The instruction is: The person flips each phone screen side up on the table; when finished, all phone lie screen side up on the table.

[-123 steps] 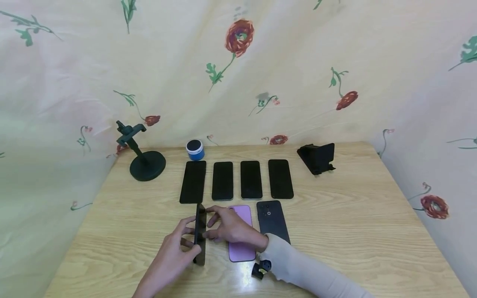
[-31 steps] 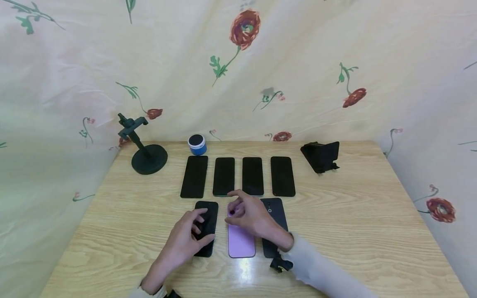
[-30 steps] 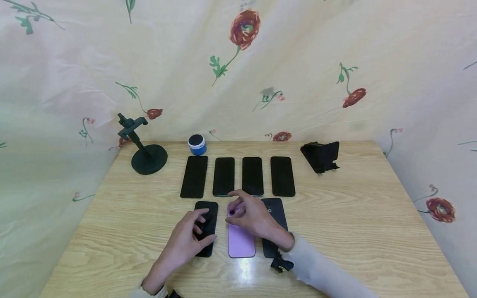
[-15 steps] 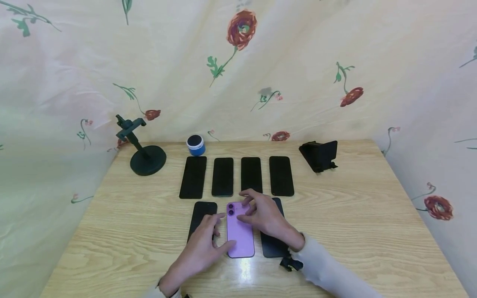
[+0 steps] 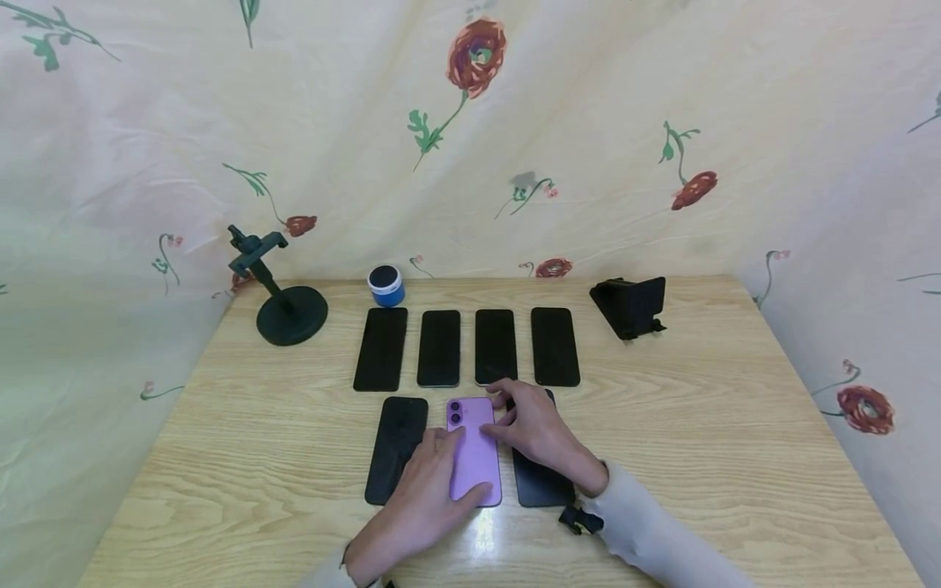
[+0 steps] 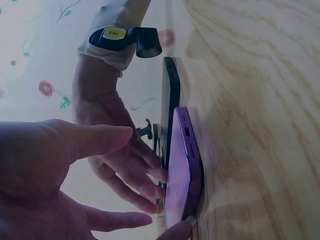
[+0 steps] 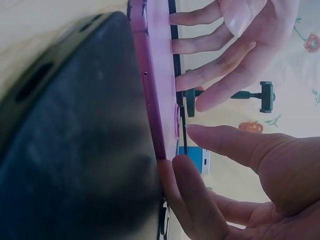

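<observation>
A purple smartphone (image 5: pixel 478 457) lies camera side up in the front row. Over its lower left part is my left hand (image 5: pixel 426 494). The left wrist view shows a fingertip (image 6: pixel 182 229) at the phone's edge, with the thumb raised apart from it. At the upper right corner of the same phone, my right hand (image 5: pixel 538 425) has its fingertips (image 7: pixel 186 167) by the edge and its thumb just above the back. A black smartphone (image 5: pixel 397 445) lies left of the purple one. To its right is a dark smartphone (image 5: pixel 540 486), partly under the right hand.
Behind is a row of several black smartphones (image 5: pixel 439 349). A phone stand with a round base (image 5: pixel 292 317) stands at the back left, beside a blue and white jar-like cylinder (image 5: pixel 386 286). A black folding stand (image 5: pixel 630 308) is at the back right of the wooden table (image 5: pixel 698 425).
The black phone, earlier held on edge between both hands, now lies flat. My left hand has moved right from it to the purple phone. The right hand has shifted right.
</observation>
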Tool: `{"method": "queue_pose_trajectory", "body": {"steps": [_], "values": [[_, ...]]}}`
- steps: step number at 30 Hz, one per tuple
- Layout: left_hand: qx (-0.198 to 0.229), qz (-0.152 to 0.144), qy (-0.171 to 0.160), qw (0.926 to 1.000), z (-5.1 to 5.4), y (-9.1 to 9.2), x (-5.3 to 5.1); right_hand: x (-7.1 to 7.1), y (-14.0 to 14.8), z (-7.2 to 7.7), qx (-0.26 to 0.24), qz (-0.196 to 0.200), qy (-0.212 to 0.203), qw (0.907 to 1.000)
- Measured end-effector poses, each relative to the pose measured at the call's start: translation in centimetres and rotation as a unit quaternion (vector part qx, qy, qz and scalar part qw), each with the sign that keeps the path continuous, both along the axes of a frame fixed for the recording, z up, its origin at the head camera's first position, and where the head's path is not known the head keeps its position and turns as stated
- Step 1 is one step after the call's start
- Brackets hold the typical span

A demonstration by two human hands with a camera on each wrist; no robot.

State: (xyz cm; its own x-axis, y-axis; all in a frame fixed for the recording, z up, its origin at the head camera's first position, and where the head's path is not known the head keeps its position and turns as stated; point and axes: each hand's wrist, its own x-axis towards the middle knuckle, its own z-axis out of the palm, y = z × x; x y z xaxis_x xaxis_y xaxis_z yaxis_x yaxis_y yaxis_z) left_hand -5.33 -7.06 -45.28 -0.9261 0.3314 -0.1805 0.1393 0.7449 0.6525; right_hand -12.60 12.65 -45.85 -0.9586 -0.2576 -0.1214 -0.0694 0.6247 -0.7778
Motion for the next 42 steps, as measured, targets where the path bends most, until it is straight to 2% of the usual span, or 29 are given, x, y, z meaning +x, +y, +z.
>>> {"method": "queue_pose_trajectory", "body": {"steps": [3,6,17,27,42], "values": [[-0.004,0.004,-0.020,0.9998,0.0,0.3,0.0,0.0,0.0,0.0,0.009,-0.003,-0.005,0.9999],[-0.011,0.005,-0.023,0.9997,-0.1,0.5,0.0,-0.1,-0.1,0.1,0.017,-0.001,0.003,0.9999],[-0.047,-0.006,-0.015,0.9988,-0.3,1.2,0.3,-0.2,-0.4,0.1,0.041,-0.013,0.007,0.9990],[-0.082,-0.011,0.027,0.9963,-0.7,1.9,0.5,-0.2,-0.5,0.0,0.045,-0.016,0.006,0.9988],[-0.113,-0.014,0.025,0.9932,-0.5,2.1,0.5,-0.3,-0.6,0.0,0.045,-0.024,-0.009,0.9987]]}}
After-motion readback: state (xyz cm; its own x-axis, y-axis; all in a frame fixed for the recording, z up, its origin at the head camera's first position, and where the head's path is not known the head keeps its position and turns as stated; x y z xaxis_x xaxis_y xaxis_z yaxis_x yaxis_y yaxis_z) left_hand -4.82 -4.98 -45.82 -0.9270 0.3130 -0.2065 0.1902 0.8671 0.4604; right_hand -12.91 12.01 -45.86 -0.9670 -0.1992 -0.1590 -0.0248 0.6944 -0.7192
